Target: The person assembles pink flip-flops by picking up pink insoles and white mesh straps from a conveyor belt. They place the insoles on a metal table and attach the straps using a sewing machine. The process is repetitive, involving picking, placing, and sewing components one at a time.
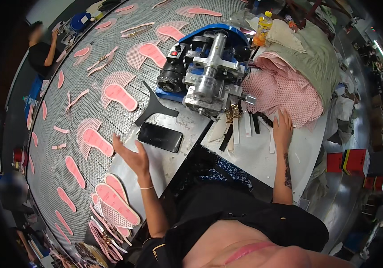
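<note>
My left hand is raised near the edge of the metal mesh table, open with its fingers apart and nothing in it. Pink insoles with dotted mesh lie about it, the closest being an insole just to its left. A black phone rests on the metal plate right of that hand. My right hand lies open on the right-hand worktop, its fingertips at the edge of a pile of pink perforated pieces. Beside it are several strips in white, black and gold, with one white strip by the wrist.
A blue and metal machine stands ahead between my hands, with a dark grey cut-out piece beside it. Stacked insoles and pink strips sit near my left elbow. A yellow-capped bottle stands behind; another person works far left.
</note>
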A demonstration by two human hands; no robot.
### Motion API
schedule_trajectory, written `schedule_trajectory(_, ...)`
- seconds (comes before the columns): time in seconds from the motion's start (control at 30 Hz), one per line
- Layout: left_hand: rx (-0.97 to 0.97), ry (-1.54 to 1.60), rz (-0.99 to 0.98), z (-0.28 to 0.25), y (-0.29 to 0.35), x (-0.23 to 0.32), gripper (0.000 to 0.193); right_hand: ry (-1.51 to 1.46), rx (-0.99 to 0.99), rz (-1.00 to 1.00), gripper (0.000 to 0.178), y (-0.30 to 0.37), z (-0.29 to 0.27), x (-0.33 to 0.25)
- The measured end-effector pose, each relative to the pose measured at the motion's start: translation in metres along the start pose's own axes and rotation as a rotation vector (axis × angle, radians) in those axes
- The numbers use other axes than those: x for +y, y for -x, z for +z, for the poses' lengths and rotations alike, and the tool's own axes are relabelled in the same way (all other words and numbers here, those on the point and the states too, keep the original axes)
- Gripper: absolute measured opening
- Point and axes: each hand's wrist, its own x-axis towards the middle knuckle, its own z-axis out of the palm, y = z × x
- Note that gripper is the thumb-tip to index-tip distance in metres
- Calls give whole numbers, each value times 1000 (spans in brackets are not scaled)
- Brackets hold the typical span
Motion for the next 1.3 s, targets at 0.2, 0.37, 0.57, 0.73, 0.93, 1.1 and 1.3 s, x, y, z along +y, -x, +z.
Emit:
schedule_trajectory(0.2, -148, 80, 11, 10, 28, 30, 63, -7, 120, -39, 27, -5, -4, -11)
schedule_trajectory(0.37, -182, 294, -32, 15, 40, 56, 53, 55, 68, -114, 20, -21, 5, 13)
schedule_trajectory(0.57, -402, 501, 175, 16, 63, 113, 45, -112, 446, -109, 16, -35, -46, 0)
schedule_trajectory(0.73, -775, 838, 109, 27, 72, 158, 42, -317, 841, 128, 16, -38, -117, -37)
schedule_trajectory(0.93, -1078, 1034, 46, 45, 83, 179, 35, -903, 530, 218, 24, -56, -106, -10)
schedule_trajectory(1.1, -1228, 1268, -342, 54, 87, 165, 61, -1012, 575, -350, 21, 0, -156, -84)
schedule_trajectory(1.3, -1188, 1785, -889, 31, 47, 155, 80, -696, -281, -939, 21, 45, -172, -125)
